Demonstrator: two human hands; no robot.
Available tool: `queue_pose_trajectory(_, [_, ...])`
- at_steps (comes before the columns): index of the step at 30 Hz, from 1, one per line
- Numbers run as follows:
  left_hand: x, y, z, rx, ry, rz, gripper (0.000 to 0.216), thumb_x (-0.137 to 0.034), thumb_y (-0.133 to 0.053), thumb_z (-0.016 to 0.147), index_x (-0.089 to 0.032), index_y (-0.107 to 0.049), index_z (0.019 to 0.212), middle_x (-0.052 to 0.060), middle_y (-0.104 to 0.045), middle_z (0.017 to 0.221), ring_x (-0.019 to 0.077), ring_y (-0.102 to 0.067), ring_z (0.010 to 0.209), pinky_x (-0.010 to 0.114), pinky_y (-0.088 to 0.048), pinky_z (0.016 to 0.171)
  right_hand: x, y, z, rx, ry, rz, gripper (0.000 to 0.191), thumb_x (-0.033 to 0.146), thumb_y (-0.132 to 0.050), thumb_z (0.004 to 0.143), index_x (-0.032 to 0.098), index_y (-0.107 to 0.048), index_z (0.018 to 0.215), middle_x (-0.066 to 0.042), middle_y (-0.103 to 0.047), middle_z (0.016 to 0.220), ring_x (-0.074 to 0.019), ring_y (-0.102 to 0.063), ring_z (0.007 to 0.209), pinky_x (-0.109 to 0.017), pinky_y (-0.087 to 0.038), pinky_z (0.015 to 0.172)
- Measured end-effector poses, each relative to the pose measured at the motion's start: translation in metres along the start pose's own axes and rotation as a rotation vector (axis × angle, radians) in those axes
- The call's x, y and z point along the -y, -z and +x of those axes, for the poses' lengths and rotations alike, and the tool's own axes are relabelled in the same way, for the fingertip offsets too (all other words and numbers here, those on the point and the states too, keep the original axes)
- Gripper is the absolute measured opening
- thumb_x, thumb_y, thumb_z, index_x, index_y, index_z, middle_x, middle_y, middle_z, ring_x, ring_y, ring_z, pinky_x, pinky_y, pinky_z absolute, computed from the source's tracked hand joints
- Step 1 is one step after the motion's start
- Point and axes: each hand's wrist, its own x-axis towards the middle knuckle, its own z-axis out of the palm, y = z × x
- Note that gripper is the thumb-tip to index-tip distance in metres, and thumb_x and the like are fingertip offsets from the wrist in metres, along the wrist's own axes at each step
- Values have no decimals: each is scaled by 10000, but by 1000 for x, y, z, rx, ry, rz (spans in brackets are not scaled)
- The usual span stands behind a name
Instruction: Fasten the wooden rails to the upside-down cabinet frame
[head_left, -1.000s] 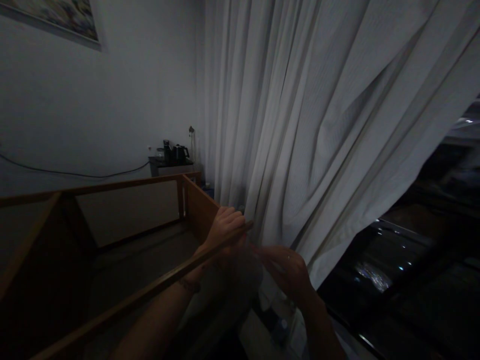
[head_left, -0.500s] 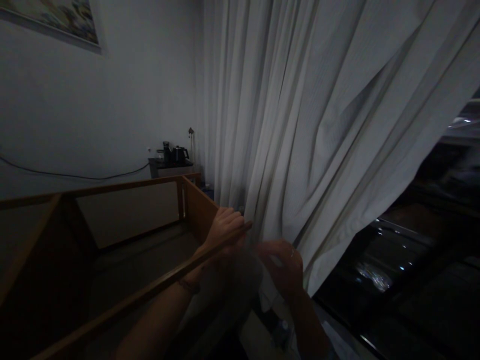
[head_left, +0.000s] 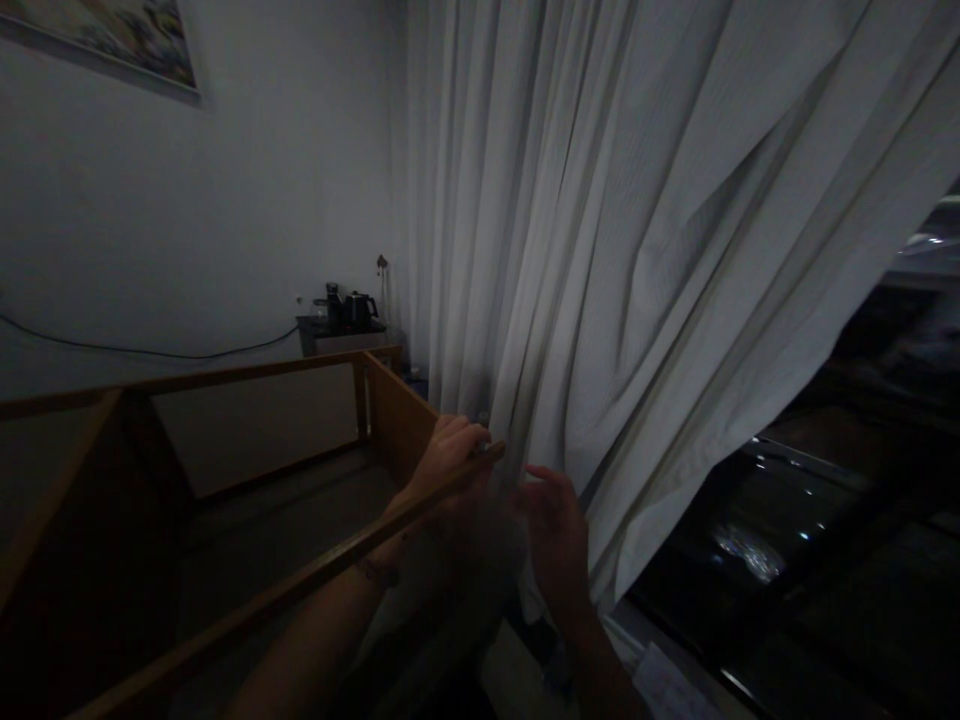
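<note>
A brown wooden furniture frame [head_left: 337,560] with rails and upright panels fills the lower left. My left hand [head_left: 450,450] is closed over the top of its near right corner, with the fingers bent round the end panel. The front rail crosses in front of that wrist and hides part of the palm. Just outside the corner, my right hand [head_left: 556,530] is raised with loosely curled fingers, index and thumb apart. Nothing shows between them, though the dim light blurs the fingertips. White curtains [head_left: 525,250] hang right behind both hands.
A small dark-topped cabinet [head_left: 349,342] with a black kettle [head_left: 360,310] stands in the far corner. A cable [head_left: 150,352] runs along the wall below a framed picture [head_left: 105,45]. On the right is a dark glossy surface [head_left: 780,540] with reflections. Pale papers [head_left: 667,685] lie below.
My right hand has turned at the wrist and shifted slightly left, its fingers coming apart from a blurred pinch. The left hand stays on the frame's corner with a slight finger shift.
</note>
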Motion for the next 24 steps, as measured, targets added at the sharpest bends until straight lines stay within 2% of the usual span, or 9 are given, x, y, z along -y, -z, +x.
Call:
queue_pose_trajectory(3, [1,-1,-1,-8,-22,-1,201,-376,-440,791,-208,-526,858,19,-516,687,211,-492,664,367,-369,656,-7,6,0,50,186,-173,204,372,-552,959,246,-637,1094,-32,-771,840,-176,-743,717,-274,-595,669])
queue_pose_trajectory(5, [2,-1,-1,6,-29,9,199,-372,-435,807,-207,-533,856,20,-523,682,211,-485,665,368,-365,663,-4,6,1,94,206,-182,233,400,-516,972,252,-644,1097,-31,-771,807,-176,-742,665,-270,-594,627])
queue_pose_trajectory(7, [1,0,0,28,-51,31,199,-369,-426,824,-210,-545,843,17,-529,667,208,-475,658,371,-356,671,4,0,0,116,71,-58,270,426,-475,986,245,-607,1137,1,-738,674,-156,-706,538,-241,-569,524])
queue_pose_trajectory(11, [0,4,1,87,-135,78,219,-341,-414,843,-217,-591,876,20,-551,677,210,-473,671,378,-335,674,23,-17,-5,80,-386,347,361,523,-428,982,222,-512,1163,77,-609,455,-129,-562,323,-191,-447,335])
queue_pose_trajectory(13, [0,4,1,81,-152,82,227,-335,-412,843,-212,-596,894,23,-550,684,212,-475,676,378,-329,668,28,-22,-6,71,-504,466,390,549,-444,966,217,-497,1164,84,-590,434,-122,-536,313,-174,-415,318])
queue_pose_trajectory(15, [2,3,1,76,-156,88,213,-328,-421,831,-210,-586,894,24,-547,686,214,-474,675,378,-325,665,30,-24,-7,68,-530,494,401,557,-460,957,216,-491,1167,81,-593,439,-119,-529,320,-171,-408,324])
queue_pose_trajectory(18, [5,0,-1,93,-150,106,197,-329,-454,787,-215,-578,887,23,-546,693,216,-469,680,377,-326,673,26,-23,-8,67,-434,429,388,558,-453,964,227,-481,1164,72,-614,463,-133,-557,351,-198,-448,367])
queue_pose_trajectory(20, [6,-1,-1,97,-146,108,217,-344,-469,761,-216,-583,895,23,-548,701,217,-463,686,380,-333,686,21,-21,-8,55,-282,342,350,553,-462,964,230,-539,1076,40,-661,533,-140,-602,424,-222,-496,436])
queue_pose_trajectory(24, [5,0,-1,73,-147,93,238,-377,-473,765,-218,-589,899,25,-552,701,216,-460,689,381,-342,705,6,-11,-4,34,39,55,362,501,-495,964,219,-679,831,-41,-727,767,-173,-692,714,-276,-567,649])
